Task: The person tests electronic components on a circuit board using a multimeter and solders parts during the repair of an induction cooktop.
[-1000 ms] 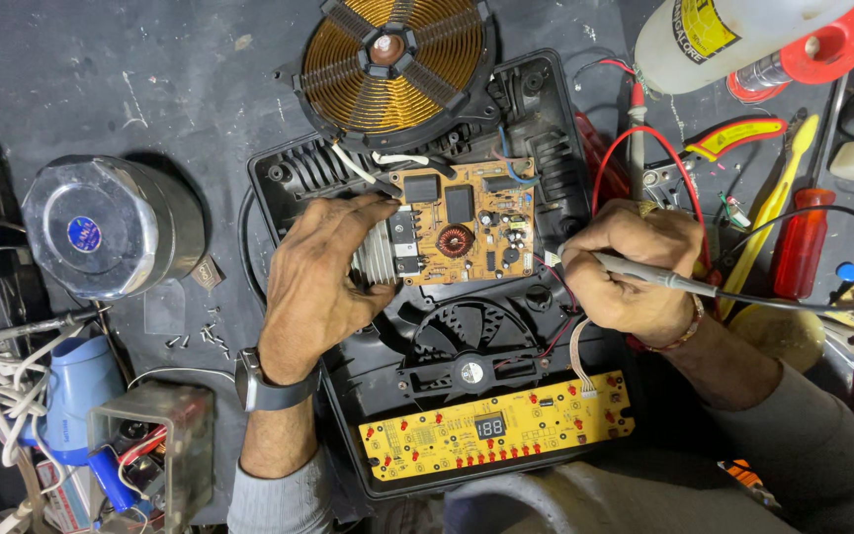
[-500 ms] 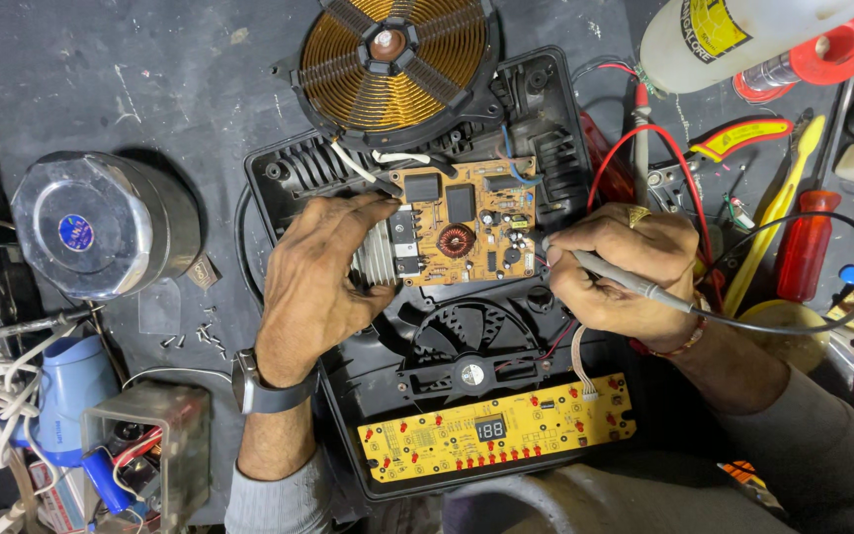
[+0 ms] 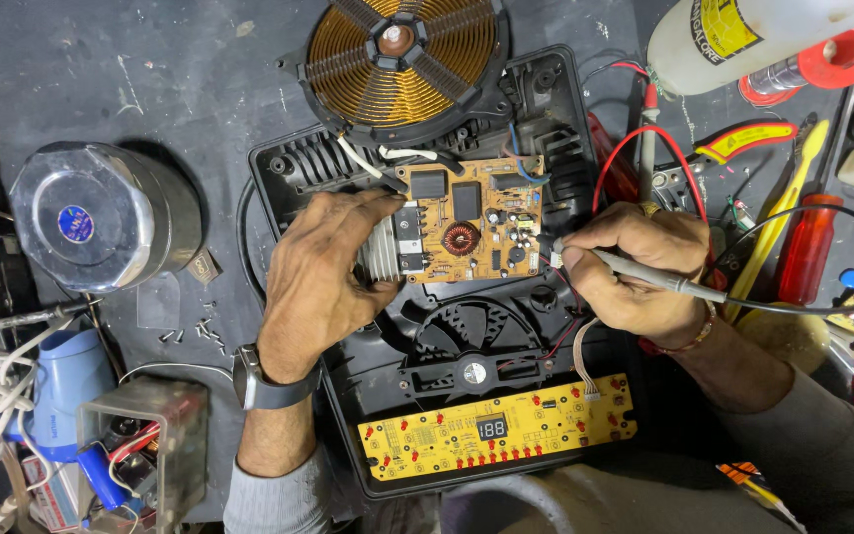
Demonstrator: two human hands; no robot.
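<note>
An opened black induction cooker base (image 3: 368,396) lies on the dark bench. Inside it sits an orange circuit board (image 3: 471,218) with a finned heat sink at its left end. My left hand (image 3: 323,277) rests on that heat sink and the board's left edge, holding it steady. My right hand (image 3: 635,267) grips a thin grey soldering iron (image 3: 659,277) like a pen, its tip at the board's right edge. A copper coil (image 3: 402,54) sits above the board. A yellow control board (image 3: 496,435) with a small display lies at the casing's near side, past the black fan (image 3: 471,371).
A shiny metal canister (image 3: 101,218) stands at left. Small screws (image 3: 195,331) lie scattered below it. At right are a red screwdriver (image 3: 808,247), yellow-handled pliers (image 3: 763,133), a white bottle (image 3: 743,35) and a red solder spool (image 3: 832,54). A blue object and tangled wires (image 3: 71,396) crowd the lower left.
My right hand has shifted the soldering iron slightly left, bringing its tip closer to the board's right edge. My left hand stays on the heat sink.
</note>
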